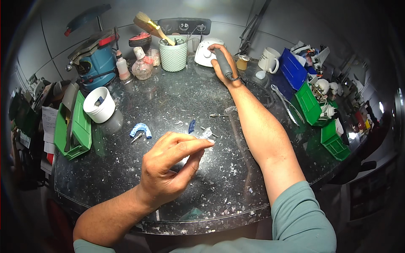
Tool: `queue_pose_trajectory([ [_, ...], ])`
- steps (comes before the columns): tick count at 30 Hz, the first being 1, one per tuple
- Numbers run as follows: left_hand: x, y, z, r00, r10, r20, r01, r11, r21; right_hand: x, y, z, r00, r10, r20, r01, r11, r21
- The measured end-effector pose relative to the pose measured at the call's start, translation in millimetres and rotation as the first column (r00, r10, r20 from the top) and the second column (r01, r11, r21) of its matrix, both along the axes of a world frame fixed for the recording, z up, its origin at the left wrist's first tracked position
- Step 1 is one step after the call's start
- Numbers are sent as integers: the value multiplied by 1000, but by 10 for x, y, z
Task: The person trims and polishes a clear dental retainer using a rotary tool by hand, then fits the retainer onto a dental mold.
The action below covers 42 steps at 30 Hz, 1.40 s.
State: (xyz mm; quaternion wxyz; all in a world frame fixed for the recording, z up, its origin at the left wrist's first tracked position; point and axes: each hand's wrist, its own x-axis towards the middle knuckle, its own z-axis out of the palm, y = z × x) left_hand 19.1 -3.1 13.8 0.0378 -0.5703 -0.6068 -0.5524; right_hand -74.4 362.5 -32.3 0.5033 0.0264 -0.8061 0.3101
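My right hand (228,76) reaches to the back of the bench. A grey rotary handpiece (222,61) with a coiled cord is held in it, while its fingers touch the front of a white control unit (206,52). Over the middle of the bench, my left hand (171,162) has thumb and index finger brought together in a pinch. Anything between those fingertips is too small to make out. Just beyond them is a clear, whitish piece (206,133) beside a small metal bur. Nearby lie a blue arch-shaped dental piece (141,130) and a dark blue fragment (192,126).
Left: a green bin (76,126), white cup (99,104) and blue machine (97,67). Behind: bottles and a pale green pot (173,57) holding a brush. Right: a mug (269,60), metal tweezers-like tool (287,105), blue bin (291,69) and green bins (310,103).
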Motion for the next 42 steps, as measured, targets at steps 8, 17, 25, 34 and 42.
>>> queue_pose_trajectory([
  [8, -5, 11, -18, 999, 13, 45, -14, 999, 38, 29, -22, 13, 1000, 3, 14, -2, 1000, -32],
  [17, -36, 9, -33, 989, 32, 146, -38, 999, 37, 18, -59, 14, 999, -1, 35, 3, 999, -53],
  [25, -72, 33, -65, 990, -3, 140, -2, 999, 36, 38, -92, 269, 996, 37, -82, -54, 973, -222],
  [34, -138, 12, -161, 502, -296, 813, 181, 955, 236, 1109, -1249, 640, 864, 480, 154, -319, 757, -570],
  [42, 103, 73, -106, 567, -310, 763, 293, 942, 165, 2031, -2000, 517, 804, 593, -54, -458, 558, -692],
])
